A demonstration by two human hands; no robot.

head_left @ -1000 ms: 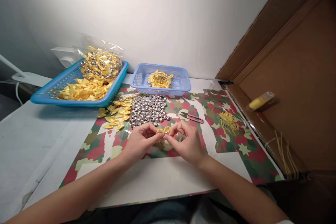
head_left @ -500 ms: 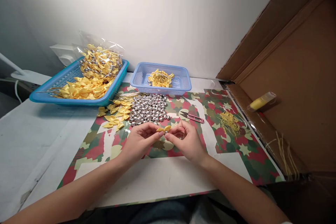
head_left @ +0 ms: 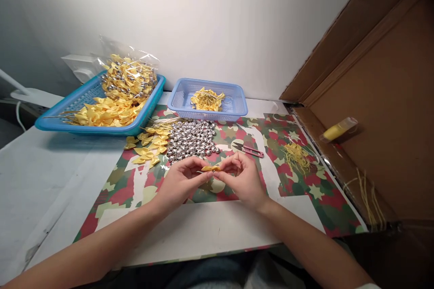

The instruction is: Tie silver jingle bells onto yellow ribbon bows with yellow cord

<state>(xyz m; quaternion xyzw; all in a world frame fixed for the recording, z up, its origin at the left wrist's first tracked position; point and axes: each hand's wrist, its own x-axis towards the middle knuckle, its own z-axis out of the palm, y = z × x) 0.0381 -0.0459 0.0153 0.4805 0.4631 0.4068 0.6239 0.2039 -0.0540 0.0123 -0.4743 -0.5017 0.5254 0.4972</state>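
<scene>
Both hands pinch one yellow bow (head_left: 210, 168) above the patterned mat (head_left: 291, 189): left hand (head_left: 179, 180), right hand (head_left: 242, 179). Bow now lies flatter than half a second ago; hands barely shifted.

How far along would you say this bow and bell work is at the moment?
Looks done: a clear bag of bows with bells in the large blue tray. In hand: the left hand and right hand pinch one yellow bow. Left: loose bows and a pile of silver bells on the mat.
</scene>
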